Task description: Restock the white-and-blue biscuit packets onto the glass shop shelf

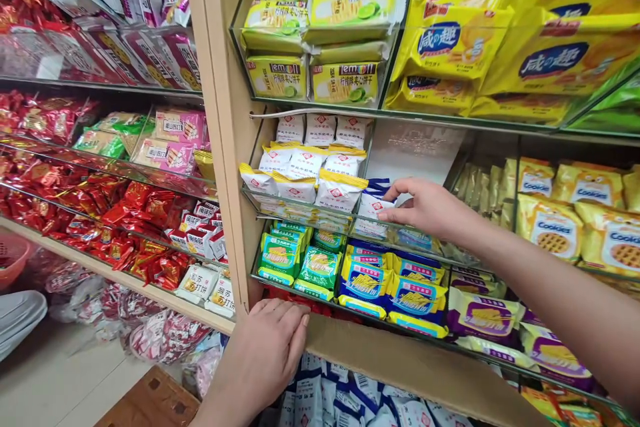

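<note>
My right hand (pixel 417 203) reaches into the middle shelf bay. Its thumb and fingers are closed on a small white snack packet (pixel 373 207) with blue ends, behind the clear front strip. Left of it sit stacked white packets with yellow edges (pixel 343 190). My left hand (pixel 273 340) is lower down, its fingers curled over the rim of an open cardboard box (pixel 400 360); the fingertips are partly hidden. Inside the box lie many white and blue packets (pixel 330 393) like the one in my right hand.
Above are lemon biscuit packs (pixel 353 3) and yellow biscuit packs (pixel 450 40). Green packs (pixel 320 267) and blue-yellow packs (pixel 367 280) fill the shelf below. Cookie packs (pixel 555 233) stand right. A wooden upright (pixel 225 113) divides the shelves; a brown stool (pixel 150 400) is at lower left.
</note>
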A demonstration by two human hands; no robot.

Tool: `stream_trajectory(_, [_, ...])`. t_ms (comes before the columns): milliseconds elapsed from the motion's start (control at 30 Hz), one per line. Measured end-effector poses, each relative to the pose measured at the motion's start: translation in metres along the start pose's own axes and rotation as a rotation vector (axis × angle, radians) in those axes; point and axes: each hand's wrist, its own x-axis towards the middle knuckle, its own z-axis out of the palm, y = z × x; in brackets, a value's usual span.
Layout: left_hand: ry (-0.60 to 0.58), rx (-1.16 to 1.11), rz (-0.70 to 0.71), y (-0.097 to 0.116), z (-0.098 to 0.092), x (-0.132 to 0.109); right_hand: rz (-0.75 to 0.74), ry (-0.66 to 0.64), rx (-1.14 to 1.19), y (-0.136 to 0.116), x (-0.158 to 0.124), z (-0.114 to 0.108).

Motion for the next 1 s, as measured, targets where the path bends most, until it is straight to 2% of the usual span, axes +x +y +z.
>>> stream_trajectory(167, [0.086, -0.003, 0.046, -0.001, 0.003, -0.001, 0.014, -0.114, 0.071, 0.001, 0.005, -0.005])
stream_trajectory(367, [0.052, 0.008, 0.019, -0.001, 0.002, -0.001, 0.025, -0.129, 0.182, 0.005, 0.006, -0.001])
stream_trajectory(533, [0.09, 0.005, 0.054, -0.002, 0.003, -0.002, -0.025, -0.163, 0.165, 0.012, 0.007, -0.002])
stream_trajectory(600, [0.093, 0.007, 0.061, -0.002, 0.003, -0.002, -0.066, -0.047, 0.113, 0.011, 0.002, -0.008])
stream_trajectory(667, [0.064, 0.02, 0.053, -0.002, 0.002, -0.002, -0.116, 0.16, 0.039, 0.004, -0.014, -0.015])
stream_trajectory(733, [0.02, 0.043, 0.037, -0.001, 0.0, -0.002, -0.165, 0.342, 0.048, -0.009, -0.045, -0.017])
stream_trajectory(767, [0.0, 0.056, 0.032, 0.0, 0.0, -0.002, -0.192, 0.359, 0.106, -0.017, -0.065, -0.015])
stream_trajectory(800, [-0.019, 0.07, 0.028, 0.001, 0.0, -0.001, -0.218, 0.291, 0.182, -0.024, -0.087, -0.008])
stream_trajectory(833, [-0.031, 0.083, 0.028, 0.001, 0.0, -0.001, -0.272, 0.119, 0.272, -0.029, -0.111, 0.002])
stream_trajectory(867, [-0.042, 0.096, 0.028, 0.002, 0.001, 0.0, -0.332, -0.116, 0.359, -0.032, -0.136, 0.016])
stream_trajectory(933, [-0.06, 0.113, 0.024, 0.003, 0.003, 0.0, -0.416, -0.67, 0.385, -0.028, -0.183, 0.055])
stream_trajectory(967, [-0.068, 0.115, 0.022, 0.003, 0.004, 0.001, -0.358, -0.755, 0.365, -0.022, -0.204, 0.079])
stream_trajectory(1000, [-0.073, 0.115, 0.02, 0.003, 0.005, 0.001, -0.256, -0.734, 0.346, -0.014, -0.221, 0.104])
